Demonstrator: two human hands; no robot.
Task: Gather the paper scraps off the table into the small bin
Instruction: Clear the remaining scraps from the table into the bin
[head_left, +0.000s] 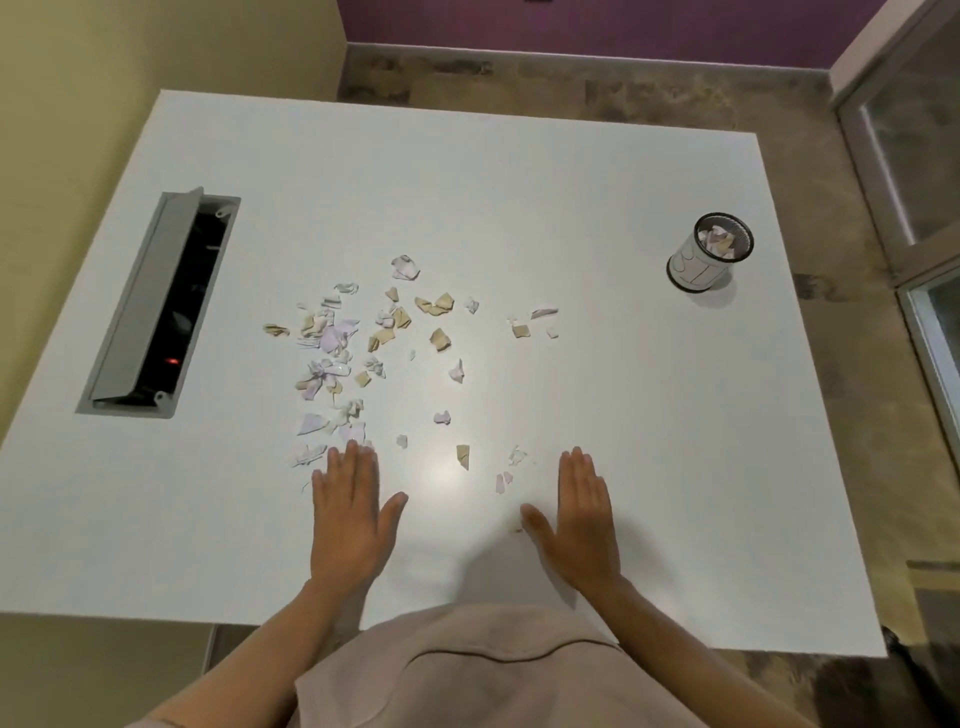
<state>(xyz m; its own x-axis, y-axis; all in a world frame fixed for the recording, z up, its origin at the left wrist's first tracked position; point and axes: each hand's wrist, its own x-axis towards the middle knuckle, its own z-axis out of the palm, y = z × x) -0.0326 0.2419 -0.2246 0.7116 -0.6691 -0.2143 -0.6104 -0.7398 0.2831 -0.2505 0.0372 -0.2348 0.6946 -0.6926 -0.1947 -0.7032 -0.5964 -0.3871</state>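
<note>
Paper scraps (363, 348) lie scattered across the middle of the white table (571, 182); more sit inside the small bin (709, 251) standing far right. Left hand (348, 512) and right hand (584, 514) rest flat, fingers straight, holding nothing, nearest the scraps' near edge

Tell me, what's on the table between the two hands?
In the head view, a few small paper scraps and one tan scrap lie between the left hand and the right hand; otherwise the table there is bare.
</note>
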